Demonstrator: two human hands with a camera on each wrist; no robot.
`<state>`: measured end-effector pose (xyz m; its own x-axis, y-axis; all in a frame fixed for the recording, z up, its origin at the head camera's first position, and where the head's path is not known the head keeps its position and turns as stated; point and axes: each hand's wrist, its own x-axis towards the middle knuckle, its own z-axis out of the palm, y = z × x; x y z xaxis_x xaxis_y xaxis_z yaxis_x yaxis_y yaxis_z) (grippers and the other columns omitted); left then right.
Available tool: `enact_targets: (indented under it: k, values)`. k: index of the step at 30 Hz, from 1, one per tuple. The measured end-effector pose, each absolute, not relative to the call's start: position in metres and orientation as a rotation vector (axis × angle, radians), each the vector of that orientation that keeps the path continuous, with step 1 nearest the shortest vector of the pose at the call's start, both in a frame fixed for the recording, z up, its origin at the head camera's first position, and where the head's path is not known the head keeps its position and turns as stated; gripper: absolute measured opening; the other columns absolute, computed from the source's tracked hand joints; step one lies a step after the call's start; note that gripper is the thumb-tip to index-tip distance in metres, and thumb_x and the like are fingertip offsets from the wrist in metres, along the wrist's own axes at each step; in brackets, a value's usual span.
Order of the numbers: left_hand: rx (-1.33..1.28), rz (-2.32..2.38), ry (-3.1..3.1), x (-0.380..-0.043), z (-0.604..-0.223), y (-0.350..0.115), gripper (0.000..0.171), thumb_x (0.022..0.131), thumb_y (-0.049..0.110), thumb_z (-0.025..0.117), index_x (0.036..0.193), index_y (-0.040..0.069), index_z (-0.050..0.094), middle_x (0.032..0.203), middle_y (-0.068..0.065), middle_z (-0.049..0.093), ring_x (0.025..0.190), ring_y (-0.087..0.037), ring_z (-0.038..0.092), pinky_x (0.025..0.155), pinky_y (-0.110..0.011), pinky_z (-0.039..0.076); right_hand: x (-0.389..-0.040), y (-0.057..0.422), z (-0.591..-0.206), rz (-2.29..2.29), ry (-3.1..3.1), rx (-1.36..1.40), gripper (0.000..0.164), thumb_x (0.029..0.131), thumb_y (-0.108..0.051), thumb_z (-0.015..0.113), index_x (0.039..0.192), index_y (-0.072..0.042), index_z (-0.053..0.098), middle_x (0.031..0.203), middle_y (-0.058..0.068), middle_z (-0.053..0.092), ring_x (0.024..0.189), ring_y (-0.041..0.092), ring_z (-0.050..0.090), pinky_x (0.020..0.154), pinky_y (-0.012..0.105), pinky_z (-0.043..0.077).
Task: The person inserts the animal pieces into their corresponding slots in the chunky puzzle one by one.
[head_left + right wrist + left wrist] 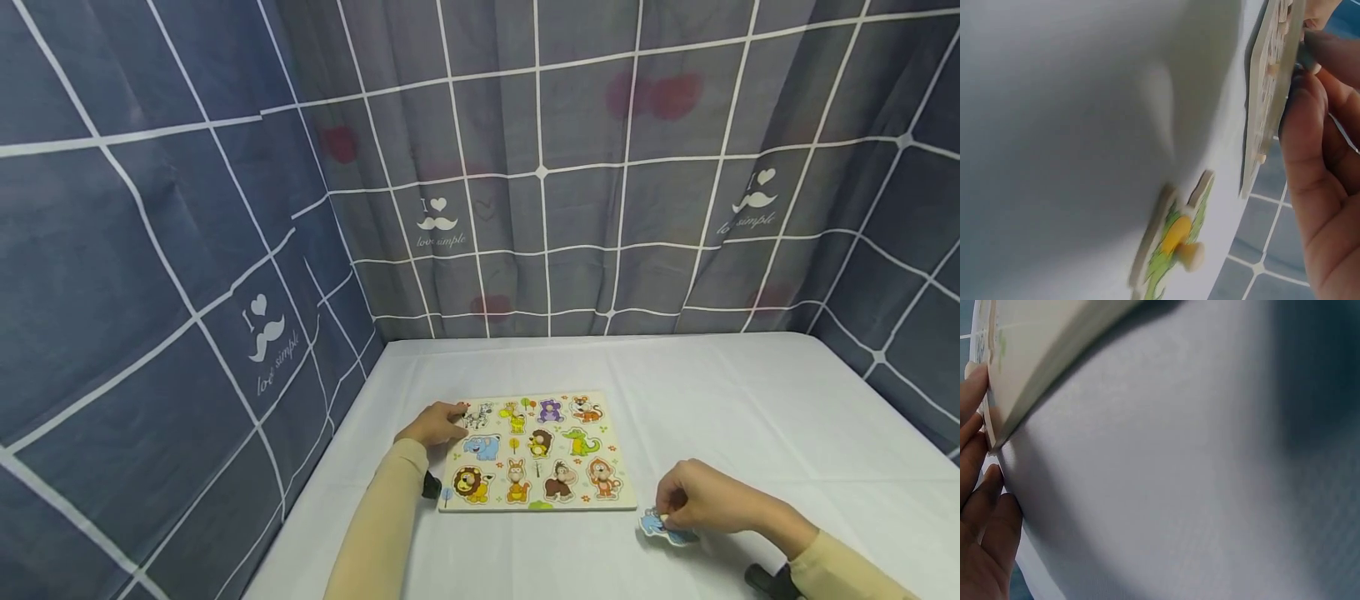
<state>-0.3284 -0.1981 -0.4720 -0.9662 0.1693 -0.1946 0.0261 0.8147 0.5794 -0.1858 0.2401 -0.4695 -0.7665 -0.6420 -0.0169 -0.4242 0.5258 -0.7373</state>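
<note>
A wooden puzzle board (534, 468) with coloured animal pictures lies flat on the table. At its upper left edge rests my left hand (435, 423), with fingertips over the face beside the zebra. In the left wrist view, the fingers (1001, 528) stay against the board's edge. My right hand (701, 496) is just off the lower right corner, pinching a blue animal-shaped puzzle piece (677, 538) by its small knob. That piece is tilted above the cloth, partly covered by the fingers. The right wrist view shows my right hand (1322, 169) close up, thumb and finger together at the knob.
A green puzzle piece (1163, 250) with a yellow patch and a wooden knob lies on the white tablecloth in the right wrist view. Dark gridded curtains (487, 208) stand behind the table and along both sides.
</note>
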Motion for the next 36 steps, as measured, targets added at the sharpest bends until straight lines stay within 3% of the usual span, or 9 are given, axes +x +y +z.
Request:
enact_targets:
  k: [21,36]
  values:
    - [0.123,0.870,2.769,-0.334,-0.478,-0.204,0.062,0.088,0.026,0.076,0.146,0.018,0.054,0.157,-0.013,0.043,0.146,-0.036,0.038,0.120,-0.053,0.031,-0.215,0.205,-0.461,-1.059,2.579,-0.937,0.015,0.076,-0.001,0.076,0.074,-0.016,0.073,0.069,-0.012,0.065,0.061,-0.002,0.053,0.053,0.019,0.049]
    - [0.197,0.858,2.760,-0.331,-0.477,-0.202,0.060,0.089,0.024,0.075,0.145,0.015,0.054,0.154,-0.014,0.047,0.146,-0.035,0.040,0.120,-0.051,0.033,-0.239,0.185,-0.462,-1.092,2.587,-0.962,0.013,0.077,0.000,0.076,0.075,-0.012,0.073,0.071,-0.009,0.067,0.062,0.000,0.054,0.054,0.020,0.050]
